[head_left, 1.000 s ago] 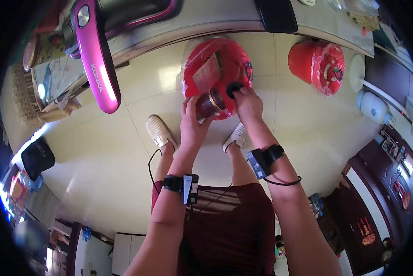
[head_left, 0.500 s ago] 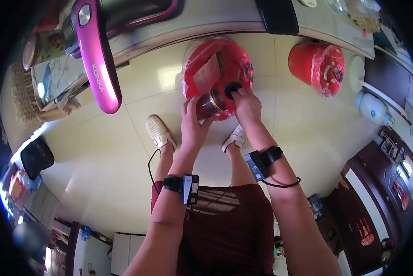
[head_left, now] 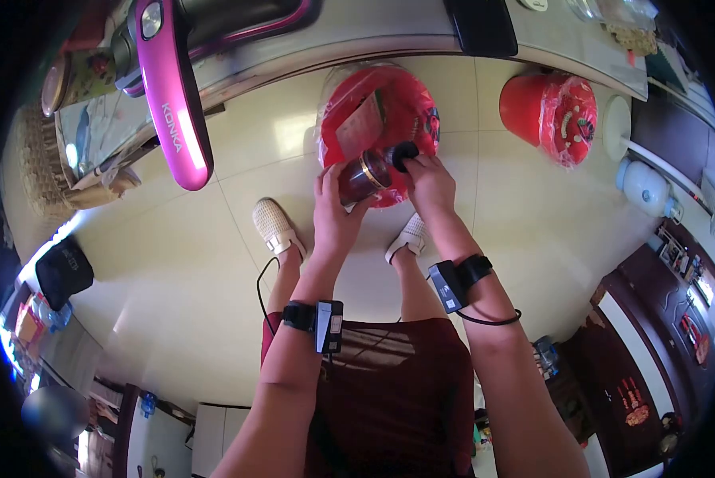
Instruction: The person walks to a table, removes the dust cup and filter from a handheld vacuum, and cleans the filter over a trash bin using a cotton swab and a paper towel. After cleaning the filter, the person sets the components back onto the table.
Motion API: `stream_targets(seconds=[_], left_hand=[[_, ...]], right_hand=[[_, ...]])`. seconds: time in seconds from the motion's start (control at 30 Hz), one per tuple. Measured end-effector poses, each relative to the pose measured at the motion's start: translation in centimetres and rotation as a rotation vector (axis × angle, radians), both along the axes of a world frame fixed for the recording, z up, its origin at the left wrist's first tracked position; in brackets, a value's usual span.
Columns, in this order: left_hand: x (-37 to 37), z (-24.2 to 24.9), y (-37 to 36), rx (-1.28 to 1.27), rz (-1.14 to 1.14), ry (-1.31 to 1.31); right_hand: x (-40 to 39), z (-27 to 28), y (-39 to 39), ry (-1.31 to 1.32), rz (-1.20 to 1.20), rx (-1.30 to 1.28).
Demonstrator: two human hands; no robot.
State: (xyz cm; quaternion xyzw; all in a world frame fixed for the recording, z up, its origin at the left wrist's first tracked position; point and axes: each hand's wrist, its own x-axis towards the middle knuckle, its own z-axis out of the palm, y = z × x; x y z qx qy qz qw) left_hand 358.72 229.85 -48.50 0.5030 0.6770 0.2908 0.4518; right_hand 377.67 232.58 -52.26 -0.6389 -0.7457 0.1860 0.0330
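Over a red bin (head_left: pixel 345 88) lined with clear plastic, my left hand (head_left: pixel 337 203) is wrapped round a dark, see-through vacuum dust cup (head_left: pixel 359 182) with a gold band. The cup lies tilted, its banded end toward the right. My right hand (head_left: pixel 431 185) pinches a black round-ended filter piece (head_left: pixel 405 153) at the cup's right end. The filter piece overlaps the cup's mouth in this view. A pale packet (head_left: pixel 360 126) lies inside the bin.
A purple and black KONKA vacuum (head_left: pixel 170 103) juts past the table edge at upper left. A black phone-like slab (head_left: pixel 481 28) lies on the table. A second red bin (head_left: pixel 524 111) and a blue water jug (head_left: pixel 644 185) stand to the right.
The black filter piece has turned in my right hand, from facing up to lying sideways by the cup's mouth. My left hand and the cup stay almost in place.
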Motion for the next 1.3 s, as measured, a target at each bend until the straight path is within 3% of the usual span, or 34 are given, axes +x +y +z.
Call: stream_targets(seconds=[0.07,0.17,0.27,0.37,0.47,0.57,0.77,1.07,1.17,1.27,1.3], left_hand=[[-0.1,0.0,-0.2,-0.004,0.002,0.004],[-0.1,0.1,0.0,-0.019,-0.005,-0.015],[-0.3,0.3,-0.1,-0.010,-0.014,-0.018],[-0.2,0.2,-0.3,-0.004,-0.022,-0.012],[-0.3,0.3,-0.4,-0.002,-0.021,-0.006],[-0.3,0.5,-0.4,-0.005,-0.020,0.000],[-0.5,0.5,-0.4,-0.012,-0.025,-0.013],[-0.5,0.3,-0.8,-0.011,-0.023,-0.004],[-0.5,0.2,-0.4,-0.007,-0.026,-0.014],[-0.3,0.3,-0.7,-0.025,-0.023,-0.011],[-0.2,0.3,-0.6,-0.025,-0.023,-0.013]], right_hand=[[0.1,-0.4,-0.3,0.130,-0.102,0.031],[0.3,-0.8,-0.4,0.331,-0.408,-0.218],[0.5,-0.4,-0.2,0.489,-0.483,-0.228],[-0.1,0.2,0.2,0.669,-0.721,-0.431],[0.0,0.4,0.3,0.472,-0.455,-0.168],[0.8,-0.1,0.4,-0.122,-0.049,-0.145],[-0.8,-0.2,1.5,-0.286,-0.069,-0.279],[-1.2,-0.1,2.2,-0.310,-0.073,-0.364],[-1.3,0.4,2.0,-0.221,-0.074,-0.222],[-1.5,0.8,2.7,-0.364,-0.066,-0.504],[-1.3,0.8,2.7,-0.315,-0.055,-0.400]])
